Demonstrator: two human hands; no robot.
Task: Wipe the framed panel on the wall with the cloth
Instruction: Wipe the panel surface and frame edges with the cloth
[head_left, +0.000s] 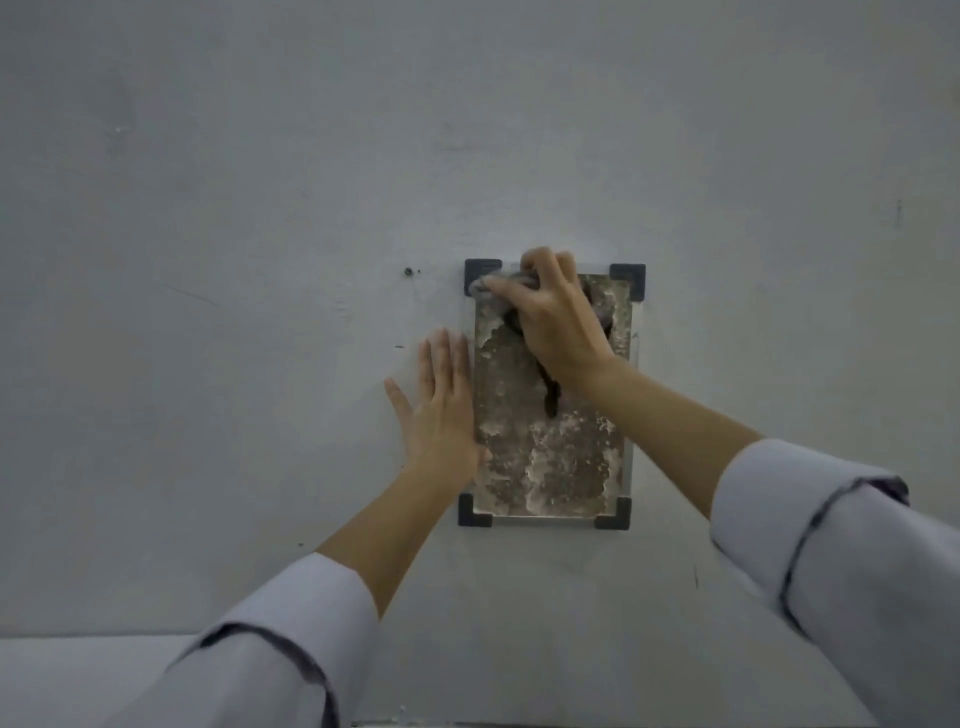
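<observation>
Two hands raised, my right hand (556, 317) clutching cloth (482, 287) at top edge of framed panel (550, 457), left hand (441, 405) flat, fingers straight.

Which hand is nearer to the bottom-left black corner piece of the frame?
Left. The left hand lies flat on the wall just above that corner piece, beside the framed panel. The right hand grips the cloth at the panel's top edge.

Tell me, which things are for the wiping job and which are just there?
For the job: framed panel; cloth; right hand, gripping the cloth; left hand, flat on the wall beside the panel.

Just there: small screw in the wall; dark mark far to the right.
</observation>
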